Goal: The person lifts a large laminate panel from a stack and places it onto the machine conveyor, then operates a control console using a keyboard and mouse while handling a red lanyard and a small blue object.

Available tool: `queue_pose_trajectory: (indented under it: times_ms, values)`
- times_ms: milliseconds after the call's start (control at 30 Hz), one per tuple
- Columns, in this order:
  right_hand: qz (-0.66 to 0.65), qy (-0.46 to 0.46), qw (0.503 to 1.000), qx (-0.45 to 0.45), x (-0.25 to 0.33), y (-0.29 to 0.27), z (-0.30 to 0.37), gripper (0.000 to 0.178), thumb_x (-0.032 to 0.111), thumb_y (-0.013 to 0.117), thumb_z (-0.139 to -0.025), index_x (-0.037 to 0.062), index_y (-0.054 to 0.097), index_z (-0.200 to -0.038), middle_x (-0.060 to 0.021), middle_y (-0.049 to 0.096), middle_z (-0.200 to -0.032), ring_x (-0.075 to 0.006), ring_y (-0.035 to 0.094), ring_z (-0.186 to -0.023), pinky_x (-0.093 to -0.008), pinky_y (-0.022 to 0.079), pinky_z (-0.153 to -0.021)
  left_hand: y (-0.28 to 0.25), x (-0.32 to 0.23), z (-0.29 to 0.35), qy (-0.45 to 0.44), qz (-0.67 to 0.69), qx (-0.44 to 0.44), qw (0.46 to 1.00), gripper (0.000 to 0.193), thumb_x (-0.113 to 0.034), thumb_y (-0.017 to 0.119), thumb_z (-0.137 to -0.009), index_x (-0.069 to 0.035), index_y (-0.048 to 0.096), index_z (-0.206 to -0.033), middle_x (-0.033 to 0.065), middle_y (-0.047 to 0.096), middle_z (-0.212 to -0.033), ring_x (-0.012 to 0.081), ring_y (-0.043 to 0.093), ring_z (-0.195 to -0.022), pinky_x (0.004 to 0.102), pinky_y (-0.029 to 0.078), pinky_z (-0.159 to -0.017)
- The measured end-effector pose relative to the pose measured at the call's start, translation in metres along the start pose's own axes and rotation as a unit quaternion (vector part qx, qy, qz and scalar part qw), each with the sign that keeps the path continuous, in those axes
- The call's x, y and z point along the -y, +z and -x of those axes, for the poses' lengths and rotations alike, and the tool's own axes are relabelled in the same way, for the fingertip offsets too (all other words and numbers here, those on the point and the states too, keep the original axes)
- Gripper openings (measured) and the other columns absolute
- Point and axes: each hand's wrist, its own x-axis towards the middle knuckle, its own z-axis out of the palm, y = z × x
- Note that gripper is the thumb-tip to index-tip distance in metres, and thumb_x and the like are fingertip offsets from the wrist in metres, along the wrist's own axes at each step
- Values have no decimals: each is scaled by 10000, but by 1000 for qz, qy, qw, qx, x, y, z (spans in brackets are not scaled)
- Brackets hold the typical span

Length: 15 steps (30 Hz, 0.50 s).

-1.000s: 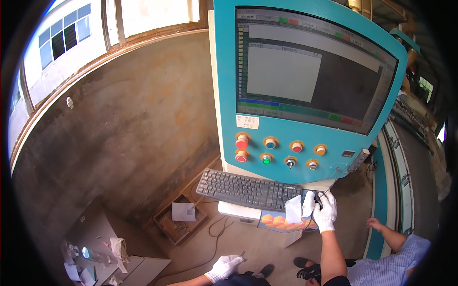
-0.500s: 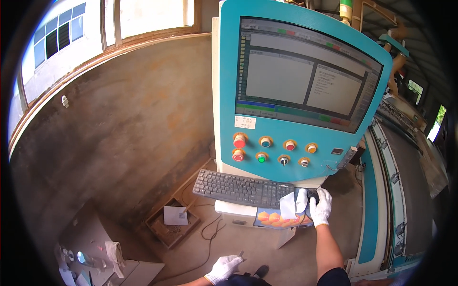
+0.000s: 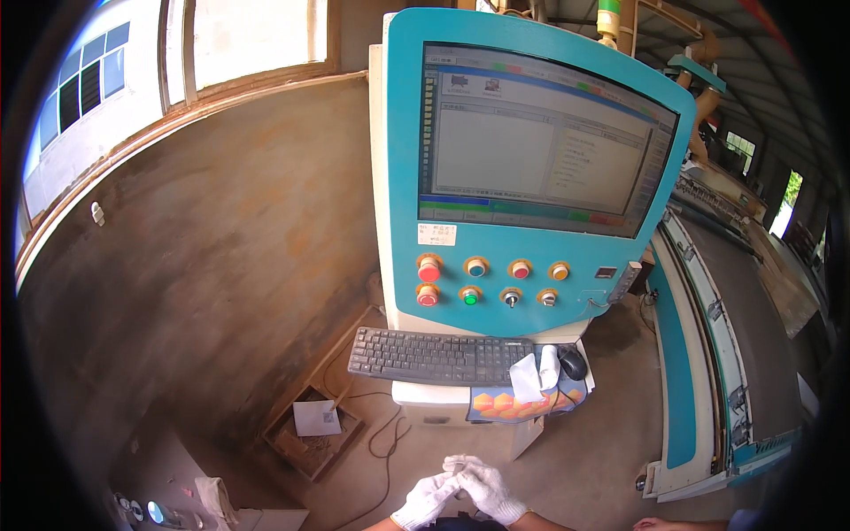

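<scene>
Both my hands wear white knit gloves and meet low in the view, in front of my body. My left hand [image 3: 426,502] points its fingers up and to the right. My right hand [image 3: 491,493] closes its fingers over the left glove's fingertips. Neither hand touches the console. Above them, a black keyboard [image 3: 432,355] lies on the shelf of a teal control console [image 3: 403,177]. A black mouse [image 3: 574,363] sits to the keyboard's right on a colourful mouse pad [image 3: 500,405], with a crumpled white cloth [image 3: 534,374] beside it.
The console's lit screen [image 3: 531,146] shows window panes, with a double row of round buttons [image 3: 474,281] below. A long teal machine bed [image 3: 708,354] runs along the right. Cables and an open wooden box [image 3: 312,425] lie on the concrete floor by the rough wall.
My right hand has left the mouse and dropped to meet my left hand. The screen shows a different window layout. The view has shifted closer to the console.
</scene>
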Motion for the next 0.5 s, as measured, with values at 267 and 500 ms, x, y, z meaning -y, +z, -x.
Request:
queue_pose_trajectory:
  times_ms: [267, 500]
  values:
    - [-54, -22, 998, -35, -3, -4, -1, 225, 55, 503, -968, -50, 680, -1060, -139, 666, -1190, -206, 612, -1138, -330, 478, -995, -5, -31, -1, 85, -231, 70, 967, 328, -282, 596, -1010, 1, 673, -1157, 38, 682, -935, 184, 634, -900, 323, 494, -820]
    - [28, 32, 999, -6, 12, 7, 7, 226, 157, 470, -1019, -22, 602, -976, -74, 675, -816, -149, 627, -716, -296, 520, -716, -21, -44, 21, 57, -217, -93, 970, 310, -229, 620, -957, -33, 679, -1190, 147, 681, -1127, 254, 646, -1038, 348, 502, -927]
